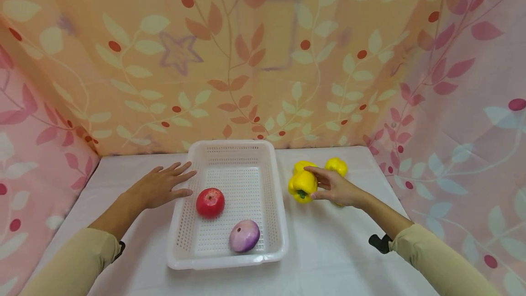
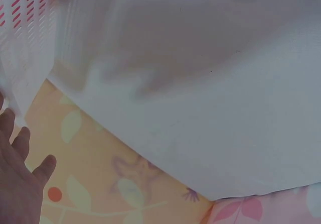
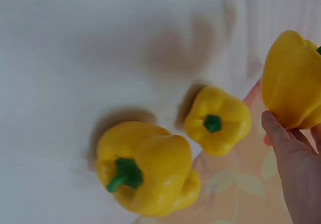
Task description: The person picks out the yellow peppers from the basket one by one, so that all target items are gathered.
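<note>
My right hand [image 1: 339, 188] pinches a yellow bell pepper [image 1: 303, 185] between thumb and fingers, its green stem facing down toward me. In the right wrist view that bell pepper [image 3: 293, 81] appears raised off the table. Behind it lies another yellow pepper [image 1: 303, 165], and one more yellow pepper [image 1: 337, 166] sits beyond my hand. A large yellow pepper [image 3: 143, 166] shows in the right wrist view, mostly hidden by my hand in the head view. My left hand [image 1: 162, 186], fingers spread, is at the left rim of a white plastic basket [image 1: 281, 223]; contact cannot be judged.
Inside the basket are a red round fruit or vegetable [image 1: 210, 203] on the left and a purple onion [image 1: 244, 236] near the front. A white cloth covers the table [image 1: 324, 250]. Patterned curtains [image 1: 246, 58] close off the back and both sides.
</note>
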### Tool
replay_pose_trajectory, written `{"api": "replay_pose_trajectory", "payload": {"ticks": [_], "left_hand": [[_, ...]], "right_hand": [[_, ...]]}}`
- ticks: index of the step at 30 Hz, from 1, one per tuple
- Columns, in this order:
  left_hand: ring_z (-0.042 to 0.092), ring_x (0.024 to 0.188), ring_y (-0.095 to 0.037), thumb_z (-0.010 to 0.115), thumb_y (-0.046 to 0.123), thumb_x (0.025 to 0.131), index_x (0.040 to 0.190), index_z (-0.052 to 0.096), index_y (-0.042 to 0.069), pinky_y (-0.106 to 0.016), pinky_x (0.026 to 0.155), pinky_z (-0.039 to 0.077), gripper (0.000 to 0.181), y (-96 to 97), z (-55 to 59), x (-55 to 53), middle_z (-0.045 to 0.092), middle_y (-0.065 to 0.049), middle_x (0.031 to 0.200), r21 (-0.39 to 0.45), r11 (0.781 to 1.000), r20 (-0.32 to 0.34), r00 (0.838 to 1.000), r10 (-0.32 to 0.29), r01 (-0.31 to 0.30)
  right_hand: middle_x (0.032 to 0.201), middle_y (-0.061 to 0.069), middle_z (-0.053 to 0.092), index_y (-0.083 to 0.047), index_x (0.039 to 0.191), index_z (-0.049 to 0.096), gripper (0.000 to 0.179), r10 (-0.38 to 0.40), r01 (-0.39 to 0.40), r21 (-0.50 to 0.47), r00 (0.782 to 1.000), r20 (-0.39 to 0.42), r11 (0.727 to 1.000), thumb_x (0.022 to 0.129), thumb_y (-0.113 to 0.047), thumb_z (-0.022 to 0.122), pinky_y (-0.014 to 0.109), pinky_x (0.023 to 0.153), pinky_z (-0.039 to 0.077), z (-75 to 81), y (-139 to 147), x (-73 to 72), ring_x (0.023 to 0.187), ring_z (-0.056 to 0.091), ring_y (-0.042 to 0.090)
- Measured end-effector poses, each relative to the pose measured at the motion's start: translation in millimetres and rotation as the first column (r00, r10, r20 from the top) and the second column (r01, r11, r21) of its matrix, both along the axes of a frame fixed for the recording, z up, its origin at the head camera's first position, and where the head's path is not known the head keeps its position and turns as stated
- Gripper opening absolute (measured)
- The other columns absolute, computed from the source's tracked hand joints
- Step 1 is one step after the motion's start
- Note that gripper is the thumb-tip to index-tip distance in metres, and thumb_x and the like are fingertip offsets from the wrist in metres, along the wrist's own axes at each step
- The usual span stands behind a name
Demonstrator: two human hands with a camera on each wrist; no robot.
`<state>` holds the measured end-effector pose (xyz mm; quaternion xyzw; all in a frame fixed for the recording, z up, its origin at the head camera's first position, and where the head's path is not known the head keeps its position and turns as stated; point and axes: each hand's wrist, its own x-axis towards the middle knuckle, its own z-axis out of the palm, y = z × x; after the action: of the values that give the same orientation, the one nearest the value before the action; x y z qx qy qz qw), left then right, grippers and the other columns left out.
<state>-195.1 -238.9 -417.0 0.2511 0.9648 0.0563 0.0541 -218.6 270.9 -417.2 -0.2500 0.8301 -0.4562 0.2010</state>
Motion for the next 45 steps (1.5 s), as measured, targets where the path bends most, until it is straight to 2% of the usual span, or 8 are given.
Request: {"api": "replay_pose_trajectory", "payload": {"ticks": [4, 12, 16, 20, 23, 30, 38, 45], "left_hand": [[0.032, 0.143, -0.044, 0.051, 0.06, 0.096, 0.151, 0.044, 0.016, -0.069, 0.11, 0.025, 0.071, 0.6, -0.1, -0.4, 0.034, -0.016, 0.158, 0.002, 1.0, -0.001, 1.0, 0.0, 0.0], [0.032, 0.143, -0.045, 0.051, 0.059, 0.096, 0.152, 0.044, 0.016, -0.069, 0.11, 0.026, 0.071, 0.6, 0.5, -0.8, 0.034, -0.016, 0.158, -0.001, 1.0, -0.002, 1.0, 0.0, 0.0], [0.032, 0.143, -0.045, 0.052, 0.058, 0.096, 0.151, 0.044, 0.016, -0.069, 0.11, 0.026, 0.071, 0.3, 0.0, -0.1, 0.034, -0.016, 0.158, 0.004, 1.0, 0.001, 1.0, -0.001, 0.001], [0.031, 0.143, -0.045, 0.053, 0.057, 0.096, 0.152, 0.043, 0.016, -0.07, 0.11, 0.026, 0.07, -0.3, -0.9, -0.6, 0.034, -0.017, 0.158, 0.005, 1.0, -0.002, 1.0, 0.003, -0.003], [0.031, 0.143, -0.045, 0.054, 0.057, 0.095, 0.152, 0.043, 0.016, -0.07, 0.11, 0.025, 0.071, -0.4, -1.6, -0.5, 0.033, -0.016, 0.159, 0.007, 1.0, 0.0, 1.0, 0.009, -0.009], [0.03, 0.143, -0.045, 0.053, 0.059, 0.095, 0.152, 0.043, 0.016, -0.07, 0.11, 0.024, 0.071, -0.9, -2.0, -1.4, 0.033, -0.016, 0.159, 0.01, 1.0, 0.002, 1.0, 0.011, -0.011], [0.03, 0.143, -0.045, 0.051, 0.06, 0.096, 0.152, 0.043, 0.016, -0.07, 0.11, 0.025, 0.071, -1.7, -3.8, -2.9, 0.033, -0.016, 0.159, 0.006, 1.0, 0.001, 1.0, -0.003, 0.003], [0.033, 0.143, -0.044, 0.052, 0.059, 0.095, 0.15, 0.046, 0.016, -0.069, 0.11, 0.026, 0.07, -1.0, -0.3, -4.0, 0.037, -0.016, 0.157, -0.021, 1.0, -0.036, 0.999, -0.024, 0.023]], "right_hand": [[0.157, 0.023, 0.031, -0.001, 0.152, 0.035, 0.076, -0.039, 0.038, 0.053, 0.999, 0.024, 0.998, 0.09, -0.016, 0.075, 0.051, 0.109, 0.036, -11.7, 10, 2.3, 0.143, 0.032, 0.043], [0.154, 0.022, 0.035, 0.004, 0.151, 0.034, 0.075, -0.032, 0.028, 0.098, 0.999, 0.042, 0.995, 0.091, -0.017, 0.074, 0.056, 0.11, 0.034, -35.1, 21, 7.6, 0.142, 0.035, 0.044], [0.153, 0.021, 0.038, 0.004, 0.151, 0.034, 0.075, -0.037, 0.031, 0.108, 0.998, 0.048, 0.994, 0.091, -0.017, 0.074, 0.054, 0.11, 0.036, -45.6, 23, 9.1, 0.139, 0.04, 0.041], [0.151, 0.021, 0.041, 0.003, 0.152, 0.033, 0.075, -0.055, 0.049, 0.125, 0.998, 0.041, 0.991, 0.093, -0.02, 0.073, 0.054, 0.108, 0.041, -51.1, 22, 9.1, 0.128, 0.048, 0.038], [0.15, 0.021, 0.042, 0.003, 0.152, 0.034, 0.075, -0.078, 0.073, 0.126, 0.996, 0.035, 0.989, 0.093, -0.022, 0.072, 0.055, 0.107, 0.042, -53.0, 21, 8.3, 0.124, 0.049, 0.037], [0.152, 0.019, 0.041, 0.0, 0.152, 0.035, 0.076, -0.108, 0.103, 0.124, 0.993, 0.035, 0.987, 0.092, -0.027, 0.073, 0.057, 0.109, 0.039, -58.4, 17, 4.8, 0.133, 0.044, 0.042], [0.15, 0.02, 0.043, 0.0, 0.152, 0.035, 0.077, -0.119, 0.113, 0.137, 0.992, 0.038, 0.984, 0.092, -0.03, 0.073, 0.057, 0.108, 0.039, -62.3, 17, 1.7, 0.134, 0.043, 0.042], [0.148, 0.026, 0.043, 0.006, 0.148, 0.039, 0.074, -0.131, 0.129, 0.125, 0.991, 0.014, 0.984, 0.092, -0.028, 0.074, 0.058, 0.108, 0.039, -41.9, 18, -2.9, 0.131, 0.046, 0.046]]}}
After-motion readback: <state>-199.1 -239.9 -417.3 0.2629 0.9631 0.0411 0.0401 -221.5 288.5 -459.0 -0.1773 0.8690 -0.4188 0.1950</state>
